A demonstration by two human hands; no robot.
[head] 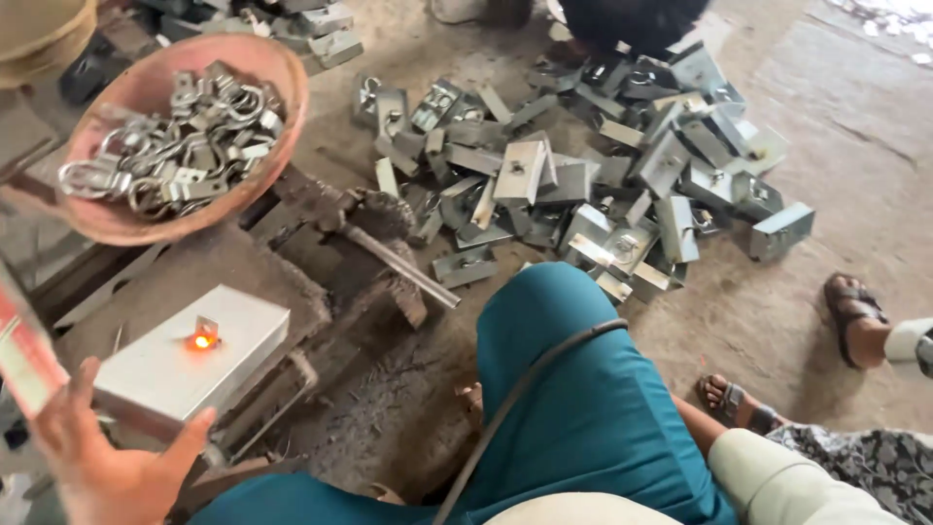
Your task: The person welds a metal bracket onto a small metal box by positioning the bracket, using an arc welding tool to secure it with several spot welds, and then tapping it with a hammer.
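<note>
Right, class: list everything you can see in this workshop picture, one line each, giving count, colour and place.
Flat grey metal box with a glowing orange spot: one, lower left, in the left hand.
Round reddish bowl: one, upper left.
Silver metal rings and brackets: many, inside the bowl.
Grey folded metal brackets: many, heaped on the floor, upper centre.
Dark metal rod: one, centre.
Black cable: one, across the teal-clad leg.
Sandalled feet: two, right, another person's.
Left hand: bottom left.

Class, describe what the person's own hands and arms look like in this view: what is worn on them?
The left hand, at the grey metal box, is bare: no glove, ring or sleeve shows. The right hand is out of view; a cream sleeve at lower right may be that arm.
</note>
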